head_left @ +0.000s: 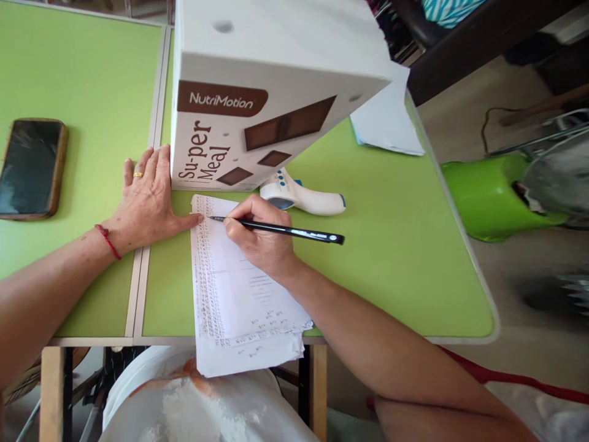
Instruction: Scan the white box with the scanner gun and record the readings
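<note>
My right hand [264, 236] grips a slim black pen [299, 231], its tip at the upper left part of a stack of white papers [243, 282]. Small handwritten marks run in columns down the sheet's left side, with more near its bottom. My left hand [150, 193] lies flat with fingers spread, a ring on one finger. Its thumb touches the paper's left edge close to the pen tip, and its fingers reach the lower left corner of a white NutriMotion box [216, 132]. The papers overhang the near table edge.
Behind my right hand lies a white handheld thermometer [304, 195]. A phone [33, 169] in a brown case rests at the left of the green table [391, 264]. More papers [389, 120] lie at the back right. A green bin [492, 196] stands beyond the table's right edge.
</note>
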`<state>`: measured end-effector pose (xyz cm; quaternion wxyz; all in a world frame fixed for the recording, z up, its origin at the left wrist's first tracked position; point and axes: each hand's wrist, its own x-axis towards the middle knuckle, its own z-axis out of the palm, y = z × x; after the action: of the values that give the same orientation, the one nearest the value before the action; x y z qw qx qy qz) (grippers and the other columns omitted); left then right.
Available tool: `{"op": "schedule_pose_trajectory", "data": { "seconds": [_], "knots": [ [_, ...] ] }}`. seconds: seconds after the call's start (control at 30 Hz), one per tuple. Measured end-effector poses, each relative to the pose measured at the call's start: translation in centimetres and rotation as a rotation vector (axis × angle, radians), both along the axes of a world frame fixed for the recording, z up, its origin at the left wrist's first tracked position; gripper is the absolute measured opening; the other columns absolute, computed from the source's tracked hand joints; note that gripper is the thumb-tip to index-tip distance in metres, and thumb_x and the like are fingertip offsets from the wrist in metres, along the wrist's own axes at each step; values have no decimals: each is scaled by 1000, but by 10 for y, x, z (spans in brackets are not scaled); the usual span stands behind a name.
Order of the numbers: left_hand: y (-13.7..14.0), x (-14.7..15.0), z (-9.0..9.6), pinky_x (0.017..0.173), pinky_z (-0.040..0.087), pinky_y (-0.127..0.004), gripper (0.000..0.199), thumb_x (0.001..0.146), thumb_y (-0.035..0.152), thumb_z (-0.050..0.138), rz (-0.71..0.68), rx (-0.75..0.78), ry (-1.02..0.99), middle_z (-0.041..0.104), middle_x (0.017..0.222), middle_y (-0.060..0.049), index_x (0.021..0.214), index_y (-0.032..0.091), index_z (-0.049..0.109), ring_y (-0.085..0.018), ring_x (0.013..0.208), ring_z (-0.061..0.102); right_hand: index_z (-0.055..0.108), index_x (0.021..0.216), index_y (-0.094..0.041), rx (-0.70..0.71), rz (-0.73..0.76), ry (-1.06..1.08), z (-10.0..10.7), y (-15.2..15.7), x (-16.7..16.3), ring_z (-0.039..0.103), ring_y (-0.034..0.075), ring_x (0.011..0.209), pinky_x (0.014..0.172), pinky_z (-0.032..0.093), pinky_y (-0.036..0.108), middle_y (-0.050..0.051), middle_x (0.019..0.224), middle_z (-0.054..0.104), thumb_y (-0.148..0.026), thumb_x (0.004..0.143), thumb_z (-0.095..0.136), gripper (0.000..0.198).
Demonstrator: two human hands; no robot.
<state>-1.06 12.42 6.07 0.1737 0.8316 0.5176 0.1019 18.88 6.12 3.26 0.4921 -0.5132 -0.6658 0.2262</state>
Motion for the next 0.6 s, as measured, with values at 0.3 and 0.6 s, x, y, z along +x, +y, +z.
{"op": "schedule_pose_trajectory", "data": {
  "seconds": [0.3, 0.6],
  "knots": [
    [1, -2, -2, 127, 5, -64, 112, 72, 59, 75, -15, 1, -37, 25, 167, -17, 161, 20, 19, -44, 155, 14, 49, 65, -24, 4, -33, -17, -1, 0, 0, 45, 10, 49, 48, 39, 25, -7, 54, 53, -25, 79, 61, 18],
    [1, -1, -1, 127, 4, -63, 113, 72, 60, 75, -8, -6, -22, 25, 167, -18, 161, 18, 20, -44, 156, 13, 48, 64, -23, 9, 9, 12, 0, 0, 0, 43, 8, 47, 47, 36, 24, -8, 54, 52, -20, 77, 61, 19]
  ]
}}
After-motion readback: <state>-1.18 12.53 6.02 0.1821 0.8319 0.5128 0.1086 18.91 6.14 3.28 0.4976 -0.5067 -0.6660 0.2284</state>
